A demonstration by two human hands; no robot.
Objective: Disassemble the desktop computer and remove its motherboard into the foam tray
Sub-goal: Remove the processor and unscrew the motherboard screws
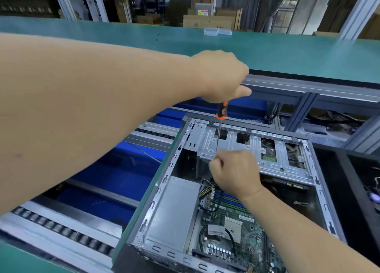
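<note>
Left hand: It is reaching across from the left side and wrapping its fingers tight around the top of the screwdriver. It is holding the tool from above so it can push down and turn.

Screwdriver: It is standing almost straight up, with the orange and black handle on top and the thin metal rod pointing down. The tip is hiding behind the right hand, so I cannot tell which screw it is touching.

Right hand: Its fingers are curling in close around the bottom of the rod. It looks like it is steadying the tip so it is not slipping off the screw.

Computer case: It is lying on its side with the cover off, so the person is looking right down into it.

Metal drive cage: It is sitting across the far end of the case, just beside the hands. I think the screw is holding this part in.

Motherboard: The green board is still sitting inside the case, near the bottom of the picture, with black wires lying on it.

Grey power box: It is sitting in the case, just left of the board.

Foam tray: I am not finding it for sure in this view.

How far along: It is looking like an early step, because parts are still covering the board.
</note>
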